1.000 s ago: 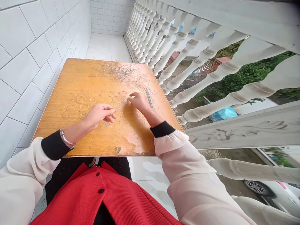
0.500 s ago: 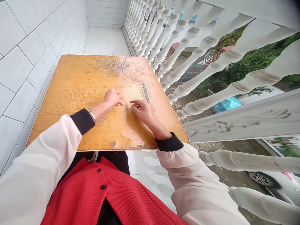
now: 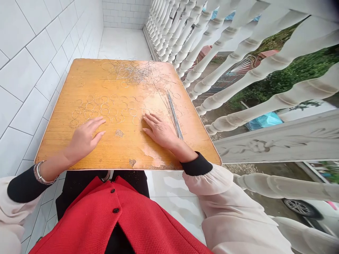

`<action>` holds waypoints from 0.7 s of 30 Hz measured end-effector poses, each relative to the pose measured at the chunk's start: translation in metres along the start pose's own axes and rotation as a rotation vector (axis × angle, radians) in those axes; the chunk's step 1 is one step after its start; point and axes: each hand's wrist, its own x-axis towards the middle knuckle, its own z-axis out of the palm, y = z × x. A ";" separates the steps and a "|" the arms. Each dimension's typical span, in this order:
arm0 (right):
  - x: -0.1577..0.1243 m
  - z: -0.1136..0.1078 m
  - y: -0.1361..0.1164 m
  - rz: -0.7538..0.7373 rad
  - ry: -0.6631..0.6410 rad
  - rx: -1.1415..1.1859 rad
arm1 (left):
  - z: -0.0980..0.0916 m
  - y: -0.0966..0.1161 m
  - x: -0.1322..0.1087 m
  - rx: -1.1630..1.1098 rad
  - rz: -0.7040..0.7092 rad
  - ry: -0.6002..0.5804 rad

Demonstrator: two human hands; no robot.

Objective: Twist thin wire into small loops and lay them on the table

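Observation:
Thin wire rings point(image 3: 102, 106) lie spread in loose rows across the middle of a worn wooden table point(image 3: 156, 158). At the near left edge of these rings is my left hand point(image 3: 86, 137), open, its fingers stretched out and nothing in it. My right hand point(image 3: 159, 130) lies open and flat at the right end of the rings, fingertips by the last ones. Just right of it is a bundle of straight wires point(image 3: 173, 113), its near end close to my wrist. A tangled heap of thin wire point(image 3: 135, 72) lies at the table's far side.
A white tiled wall point(image 3: 23, 70) runs along the left. On the right stands a white baluster railing point(image 3: 233, 60), with greenery and a parked car point(image 3: 315, 211) beyond. Patches of the tabletop's surface point(image 3: 132, 162) are peeled near the front edge.
My left hand has moved left and towards me, from the right end of the rings to their left side, and its fingers have opened. My right hand has flattened onto the table.

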 end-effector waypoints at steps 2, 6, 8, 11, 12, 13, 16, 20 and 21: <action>-0.001 -0.001 -0.001 -0.008 -0.019 0.004 | -0.002 -0.010 -0.017 0.088 0.037 0.005; -0.003 -0.001 -0.002 -0.017 -0.021 0.006 | -0.001 -0.022 -0.038 0.173 0.073 0.015; -0.004 -0.002 -0.003 -0.021 -0.028 -0.008 | 0.002 -0.022 -0.045 0.183 0.083 0.003; -0.003 -0.003 -0.005 -0.014 -0.040 -0.023 | 0.005 -0.021 -0.051 0.174 0.092 -0.028; -0.002 -0.003 -0.006 -0.011 -0.040 -0.021 | 0.006 -0.020 -0.053 0.170 0.094 -0.036; -0.002 -0.003 -0.006 -0.011 -0.040 -0.016 | 0.007 -0.019 -0.054 0.169 0.096 -0.039; -0.001 -0.002 -0.004 -0.029 -0.034 0.005 | 0.009 -0.016 -0.058 0.182 0.102 -0.033; -0.002 -0.006 0.003 -0.059 0.009 0.028 | 0.008 -0.012 -0.063 0.168 0.099 -0.017; -0.003 -0.009 0.006 -0.060 0.036 0.039 | 0.008 -0.011 -0.064 0.161 0.097 -0.010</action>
